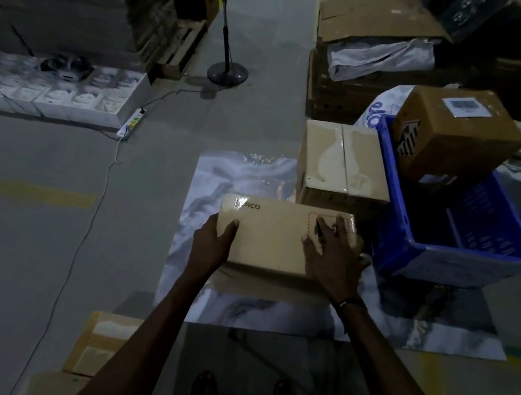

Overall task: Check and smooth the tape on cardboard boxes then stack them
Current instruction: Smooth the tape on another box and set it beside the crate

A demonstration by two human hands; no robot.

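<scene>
From the head camera we see a flat cardboard box (pixel 275 233) marked PICO lying on a marbled sheet (pixel 221 173) on the floor, just near of a taped box (pixel 341 163). Our left hand (pixel 214 241) curls round its left edge, thumb on top. Our right hand (pixel 334 254) lies flat on its right end, fingers spread straight. To the right, a blue crate (pixel 470 265) holds another box (pixel 451 133).

Dim, grainy footage (curved edges)
</scene>
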